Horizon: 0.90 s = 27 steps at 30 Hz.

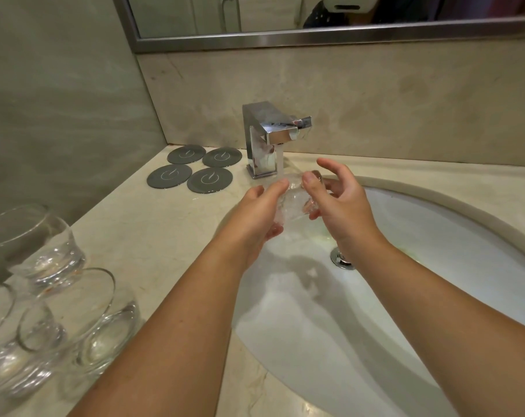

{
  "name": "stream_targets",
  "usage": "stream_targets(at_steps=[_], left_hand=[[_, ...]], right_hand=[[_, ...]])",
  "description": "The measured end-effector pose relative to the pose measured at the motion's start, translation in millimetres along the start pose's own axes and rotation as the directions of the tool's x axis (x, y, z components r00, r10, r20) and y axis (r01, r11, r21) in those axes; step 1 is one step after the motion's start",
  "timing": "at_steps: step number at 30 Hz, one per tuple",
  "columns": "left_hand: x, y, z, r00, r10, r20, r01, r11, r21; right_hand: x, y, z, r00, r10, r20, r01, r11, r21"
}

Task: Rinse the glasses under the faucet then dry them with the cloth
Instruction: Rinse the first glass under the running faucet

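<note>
- Two hands meet just in front of the faucet (265,136), over the sink (435,281), w/ one glass (294,203) btwn them.
- Glass: clear, right under the faucet spout. It seems to lie roughly sideways, but the exact tilt is hard to tell thru water and glare.
- Water (280,159): a thin stream drops from the spout and lands on the glass.
- L hand (255,215): on the glass's left side, thumb over the top, fingers curled under it, so it's gripping the glass.
- R hand (342,206): thumb tip pressed on top of the glass, lower fingers hooked under its right end. Index finger is lifted clear and points toward the faucet.
- Both forearms are bare and reach toward the faucet from the near edge.
- Drain (342,260): chrome, in the basin, nearer the camera than the faucet and a bit right of it. Partly hidden by the R wrist.
- Coasters (195,168): four dark grey discs in a 2x2 block just left of the faucet, flat on the counter (147,236), close together.
- Glasses (44,245): well left of the faucet and much nearer the camera, bunched on the counter. They're clear w/ thick bases. At least three, but the exact count is unclear bc they overlap and the frame edge cuts them.
- Mirror (315,40): on the wall above and behind the faucet, metal frame, only its bottom strip in view.
</note>
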<state>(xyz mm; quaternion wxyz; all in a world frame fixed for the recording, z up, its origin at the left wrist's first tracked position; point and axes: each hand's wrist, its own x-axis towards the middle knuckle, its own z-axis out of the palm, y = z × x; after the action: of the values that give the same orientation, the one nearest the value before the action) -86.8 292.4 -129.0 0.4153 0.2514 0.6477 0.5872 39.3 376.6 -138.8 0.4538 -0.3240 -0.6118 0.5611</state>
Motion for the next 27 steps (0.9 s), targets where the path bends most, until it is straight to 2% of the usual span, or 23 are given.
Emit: stream_targets(at_steps=[5,9,12,16,22,27], left_hand=[[0,-1,-2,1.0,-0.006,0.01,0.006,1.0,-0.022],[-2,1,0,0.999,-0.034,-0.02,0.034,0.999,0.034],[-8,4,2,0.999,-0.033,0.04,0.029,0.996,0.084],[-16,6,7,0.992,-0.085,0.095,0.072,0.988,0.136],[-28,10,6,0.975,-0.16,0.155,0.135,0.977,0.165],[-40,17,14,0.936,-0.119,0.331,0.059,0.981,0.186]], right_hand=[[-3,-2,-3,1.0,-0.008,0.005,0.009,0.996,-0.09],[-5,-8,-7,0.997,-0.058,-0.048,0.048,0.981,-0.188],[-9,-18,-14,0.989,-0.144,-0.031,0.127,0.941,-0.314],[-13,-30,-16,0.985,-0.169,-0.03,0.143,0.906,-0.397],[-14,-42,-22,0.992,-0.092,-0.089,0.047,0.908,-0.416],[-28,-41,-45,0.982,0.1,-0.161,-0.141,0.954,-0.265]])
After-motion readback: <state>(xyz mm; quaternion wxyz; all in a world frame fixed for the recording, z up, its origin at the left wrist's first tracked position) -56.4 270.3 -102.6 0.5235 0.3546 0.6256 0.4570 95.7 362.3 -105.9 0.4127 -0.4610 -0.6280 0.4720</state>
